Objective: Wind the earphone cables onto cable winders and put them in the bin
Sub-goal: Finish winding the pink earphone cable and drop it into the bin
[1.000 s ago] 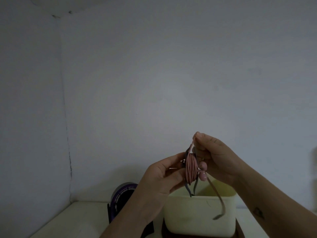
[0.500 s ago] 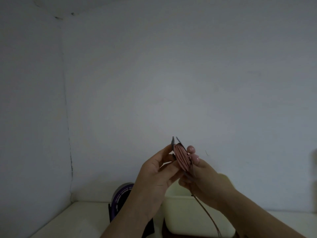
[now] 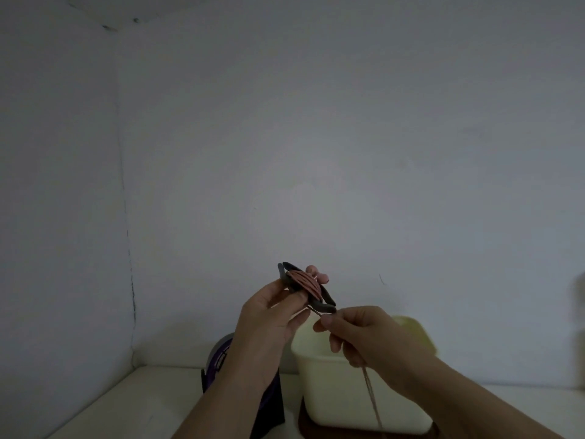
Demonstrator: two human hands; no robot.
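Nearest, the right hand (image 3: 357,334) pinches a loose strand of the pink earphone cable (image 3: 304,282) just beside the dark winder (image 3: 326,307), which the left hand (image 3: 269,315) grips, coil wound on it, with the cream bin (image 3: 342,391) below and beyond both hands and a purple round object (image 3: 218,359) behind the left wrist.

One wide-angle camera, worn on the head, faces forward with little downward tilt, so the wall (image 3: 348,137) fills most of the view. The counter (image 3: 126,407) shows only along the bottom edge. The left hand (image 3: 269,318) and right hand (image 3: 361,334) sit close, low centre.
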